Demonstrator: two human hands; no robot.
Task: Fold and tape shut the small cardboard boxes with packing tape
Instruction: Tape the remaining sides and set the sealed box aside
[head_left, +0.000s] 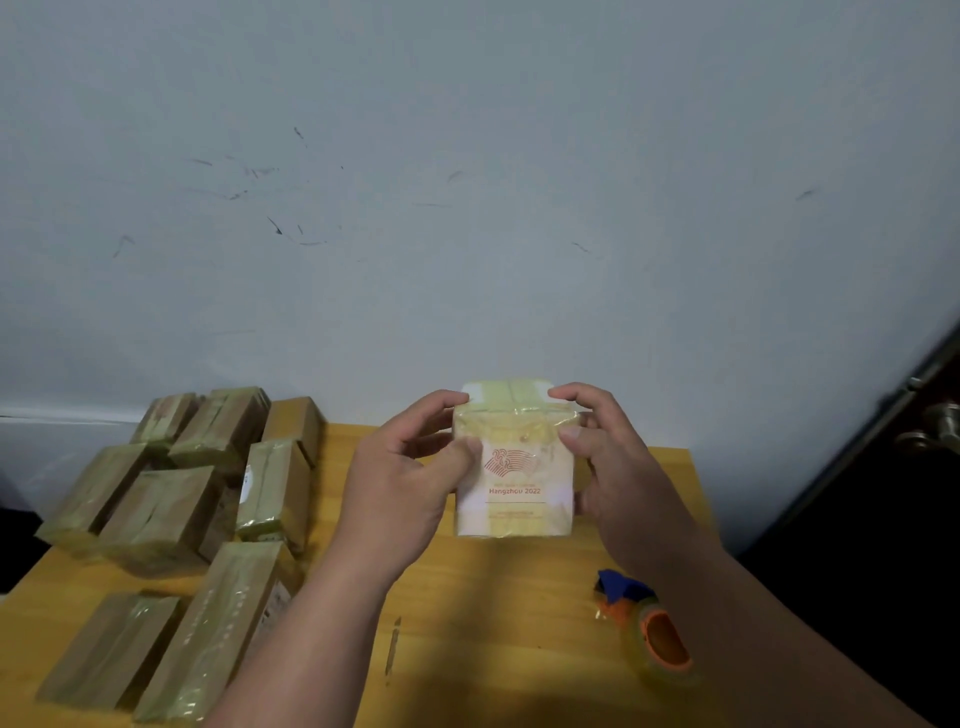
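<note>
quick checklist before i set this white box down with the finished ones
1. Both hands hold the white box, left hand, right hand: ok.
2. Tape covers the top and front face: ok.
3. Back and bottom sealed: cannot tell, hidden.
4. Tape dispenser lies on the table, clear of the hands: ok.
5. Free spot among the taped brown boxes at left: cannot tell, they sit close together.

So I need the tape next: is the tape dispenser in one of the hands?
No, the tape dispenser lies on the table while both hands hold the white box.
</note>
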